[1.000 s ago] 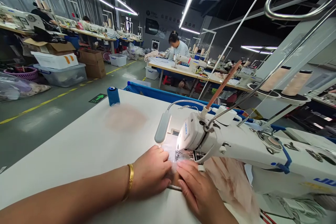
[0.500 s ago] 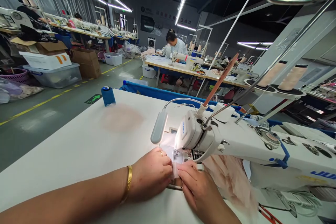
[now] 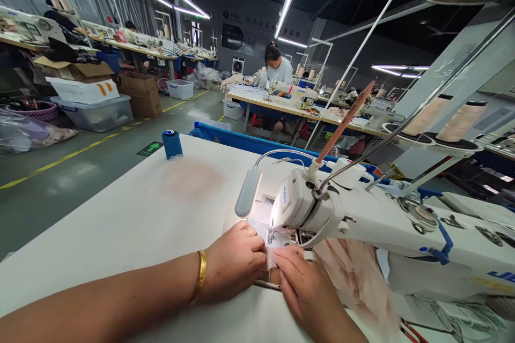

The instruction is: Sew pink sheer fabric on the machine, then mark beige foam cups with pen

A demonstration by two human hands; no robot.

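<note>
A white sewing machine (image 3: 300, 206) stands before me, its needle area lit. Thin, sheer pale fabric (image 3: 260, 228) lies under and around its presser foot. My left hand (image 3: 235, 260), with a gold ring and bracelet, is closed, its curled fingers gripping the fabric left of the needle. On the near right side, my right hand (image 3: 308, 286) pinches the fabric's edge, its fingers pressed together and the thumb mostly hidden. Bunched peach fabric (image 3: 354, 273) lies right of that hand, below the machine arm. A small lamp (image 3: 248, 192) hangs just left of the machine head.
A blue thread cone (image 3: 172, 144) stands at the far corner of the white table (image 3: 132, 230), near a sheer peach piece (image 3: 193, 178). Two peach thread cones (image 3: 461, 123) sit at the right. Beyond, a person (image 3: 278, 69) works at another machine.
The whole view has shifted slightly to the right, from a small head turn. Both hands keep nearly the same place at the needle, still on the fabric.
</note>
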